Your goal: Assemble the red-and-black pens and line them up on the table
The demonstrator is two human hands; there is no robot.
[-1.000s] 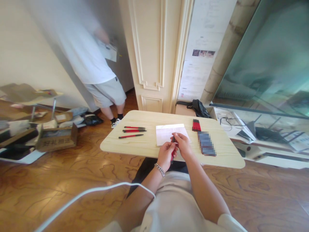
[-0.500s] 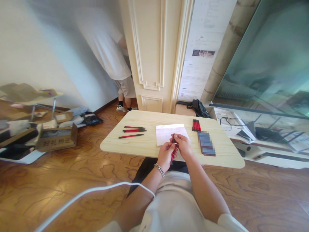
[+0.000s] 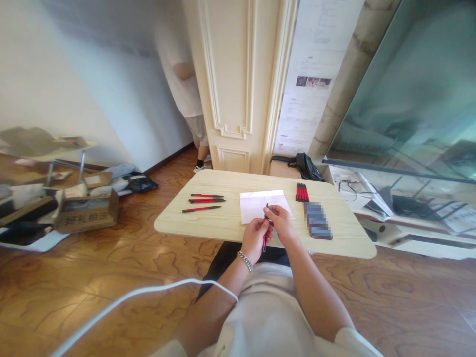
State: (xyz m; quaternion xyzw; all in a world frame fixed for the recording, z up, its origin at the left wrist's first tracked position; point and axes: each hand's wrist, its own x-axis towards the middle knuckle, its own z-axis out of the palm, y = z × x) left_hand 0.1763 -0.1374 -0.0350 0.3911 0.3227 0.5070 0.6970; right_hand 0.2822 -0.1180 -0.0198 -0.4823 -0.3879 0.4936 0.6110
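Note:
Above the near edge of the table, both my hands are closed round one red and black pen (image 3: pixel 264 242). My left hand (image 3: pixel 256 237) grips its red lower part, and my right hand (image 3: pixel 281 221) pinches the black upper end. The fingers partly cover the pen. Just beyond them a white sheet of paper (image 3: pixel 256 202) lies on the table, its right part hidden by my right hand. Several red and black pens (image 3: pixel 204 201) lie spread on the left of the table. Another group of pens (image 3: pixel 302 192) lies side by side at the right.
The pale wooden table (image 3: pixel 223 230) has rounded corners. A blurred-out phone-like object (image 3: pixel 318 221) lies on its right side. A white cable (image 3: pixel 148 291) runs past my left arm. A cardboard box (image 3: pixel 87 212) stands on the floor at left. Beyond the table, a person (image 3: pixel 186 94) stands partly behind the panelled door (image 3: pixel 230 64).
My hands stay nearly in place on the pen, with slight finger movement at its upper end. The person in the background has moved right, further behind the door.

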